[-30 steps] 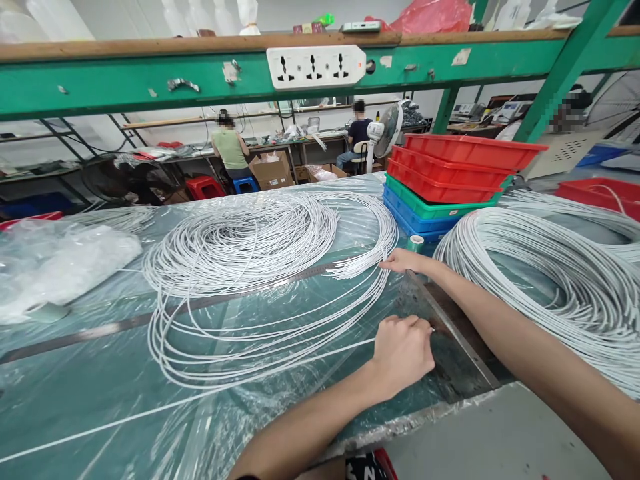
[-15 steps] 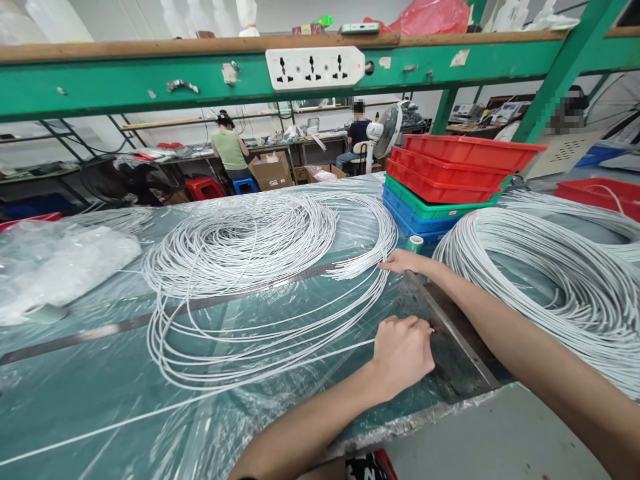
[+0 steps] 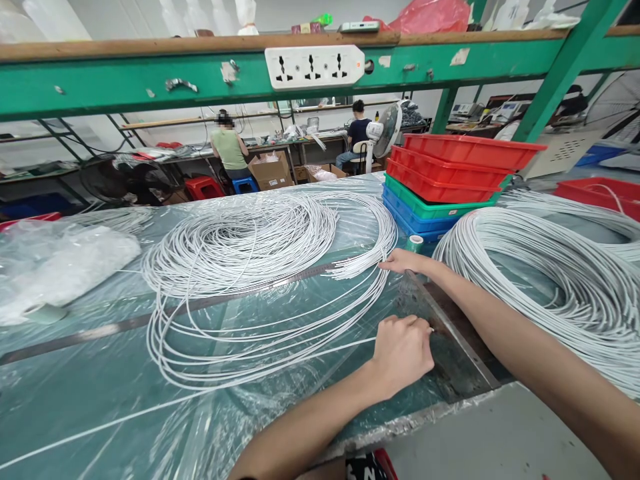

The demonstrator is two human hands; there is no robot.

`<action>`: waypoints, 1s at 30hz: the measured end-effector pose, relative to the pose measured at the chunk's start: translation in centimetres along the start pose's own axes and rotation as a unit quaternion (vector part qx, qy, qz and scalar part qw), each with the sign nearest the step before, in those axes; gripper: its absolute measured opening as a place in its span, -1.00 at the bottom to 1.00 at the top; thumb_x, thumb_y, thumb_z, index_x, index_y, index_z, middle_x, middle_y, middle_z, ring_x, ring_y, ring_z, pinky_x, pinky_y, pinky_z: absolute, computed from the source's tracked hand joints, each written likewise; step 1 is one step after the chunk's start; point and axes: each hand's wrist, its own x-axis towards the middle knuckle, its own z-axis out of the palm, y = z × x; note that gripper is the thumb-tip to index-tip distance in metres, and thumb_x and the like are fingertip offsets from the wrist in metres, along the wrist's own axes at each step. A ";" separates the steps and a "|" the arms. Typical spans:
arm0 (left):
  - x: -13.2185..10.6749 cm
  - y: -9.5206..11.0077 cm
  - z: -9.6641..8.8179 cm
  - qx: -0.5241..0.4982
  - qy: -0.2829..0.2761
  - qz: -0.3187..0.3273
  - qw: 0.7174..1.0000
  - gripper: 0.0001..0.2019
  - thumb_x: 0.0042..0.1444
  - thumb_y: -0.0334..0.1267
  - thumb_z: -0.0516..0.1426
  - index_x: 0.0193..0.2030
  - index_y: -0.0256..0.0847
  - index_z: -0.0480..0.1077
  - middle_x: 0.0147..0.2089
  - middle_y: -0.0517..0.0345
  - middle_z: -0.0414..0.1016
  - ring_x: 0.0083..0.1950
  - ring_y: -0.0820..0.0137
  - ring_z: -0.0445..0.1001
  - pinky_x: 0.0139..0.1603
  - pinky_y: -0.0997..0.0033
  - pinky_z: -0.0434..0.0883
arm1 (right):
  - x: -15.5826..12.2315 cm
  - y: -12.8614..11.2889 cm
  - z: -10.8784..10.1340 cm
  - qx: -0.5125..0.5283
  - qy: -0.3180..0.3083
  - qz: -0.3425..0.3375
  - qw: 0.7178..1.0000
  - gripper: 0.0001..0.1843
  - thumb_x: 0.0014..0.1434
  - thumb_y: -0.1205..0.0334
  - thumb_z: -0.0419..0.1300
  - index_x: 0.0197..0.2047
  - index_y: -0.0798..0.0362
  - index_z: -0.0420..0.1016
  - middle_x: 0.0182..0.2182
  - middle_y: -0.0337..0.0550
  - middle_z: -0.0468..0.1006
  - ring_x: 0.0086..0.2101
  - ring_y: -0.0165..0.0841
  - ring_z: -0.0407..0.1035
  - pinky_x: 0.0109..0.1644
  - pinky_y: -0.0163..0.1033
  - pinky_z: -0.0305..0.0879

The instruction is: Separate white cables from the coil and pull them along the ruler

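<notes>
Lying flat on the plastic-covered surface (image 3: 75, 400), the white wire coil (image 3: 250, 260) spreads to the left of and beyond both hands.

Head view, itemised:

- Left hand (image 3: 403, 353): closed into a loose fist at the near right edge of the surface, knuckles up. A single white wire strand (image 3: 320, 352) runs from the fist leftward and slightly toward the viewer, its long axis nearly level across the surface; the fist appears to pinch its end, though the fingertips are hidden.
- Right hand (image 3: 400, 261): reaching forward past the left, fingers extended and close together, tips touching the right rim of the coil where the loops bunch. Whether it grips a loop or merely rests against it cannot be told.
- Relation: the right hand is the farther one and sits directly at the coil's edge; the left is nearer the viewer, apart from the main bundle, linked to the outer loops only by the strand.
- Metal rule (image 3: 175, 310): long, dark, lying under the coil, running left to right and rising toward the right hand.
- Second wire coil (image 3: 550, 280): to the right, under the right forearm.
- Stacked trays (image 3: 450, 180): red, green, blue, beyond the right hand.
- Plastic bag (image 3: 65, 260): far left.
</notes>
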 end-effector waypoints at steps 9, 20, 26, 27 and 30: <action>0.0 0.0 0.0 -0.012 -0.006 -0.004 1.000 -0.75 0.22 -0.34 -0.02 -0.48 -0.21 0.33 -0.49 0.19 0.41 -0.48 0.42 0.39 -0.42 0.39 0.15 | -0.2 -0.2 -0.1 -0.014 0.000 0.001 1.000 -0.43 0.20 0.03 0.10 -0.72 0.04 -0.03 -0.74 -0.34 -0.05 -0.63 -0.51 -0.13 -0.53 -0.28 -0.17; 0.4 -0.5 -0.9 -0.026 -0.032 -0.016 0.999 -0.78 0.23 -0.32 -0.02 -0.38 -0.20 0.40 -0.39 0.18 0.50 -0.39 0.39 0.46 -0.40 0.42 0.19 | -0.8 -0.6 -1.0 -0.056 0.043 -0.024 0.997 -0.47 0.19 0.08 0.13 -0.72 0.07 0.10 -0.73 -0.34 0.02 -0.59 -0.48 -0.04 -0.46 -0.29 -0.14; 0.7 -0.4 -1.8 -0.043 -0.040 -0.018 0.998 -0.78 0.23 -0.33 0.00 -0.38 -0.18 0.44 -0.37 0.19 0.52 -0.36 0.40 0.47 -0.38 0.45 0.20 | -0.9 -1.1 -1.5 -0.035 0.136 -0.071 0.988 -0.51 0.23 0.08 0.07 -0.67 0.08 0.09 -0.69 -0.34 0.10 -0.56 -0.49 -0.01 -0.43 -0.32 -0.12; 0.7 -0.2 -2.1 -0.047 -0.035 -0.021 0.998 -0.77 0.23 -0.32 0.01 -0.38 -0.18 0.44 -0.37 0.19 0.52 -0.37 0.41 0.46 -0.38 0.46 0.19 | -1.1 -1.6 -1.7 -0.027 0.155 -0.085 0.984 -0.52 0.23 0.08 0.05 -0.66 0.08 0.08 -0.68 -0.34 0.11 -0.56 -0.49 0.00 -0.42 -0.33 -0.11; 0.4 -0.2 -3.7 -0.058 0.002 -0.034 0.998 -0.75 0.26 -0.30 -0.01 -0.38 -0.17 0.43 -0.41 0.21 0.49 -0.41 0.44 0.42 -0.41 0.45 0.15 | -2.4 -3.8 -2.5 -0.001 0.207 -0.134 0.969 -0.49 0.26 -0.01 0.01 -0.63 0.07 0.06 -0.66 -0.34 0.11 -0.54 -0.49 0.00 -0.41 -0.34 -0.10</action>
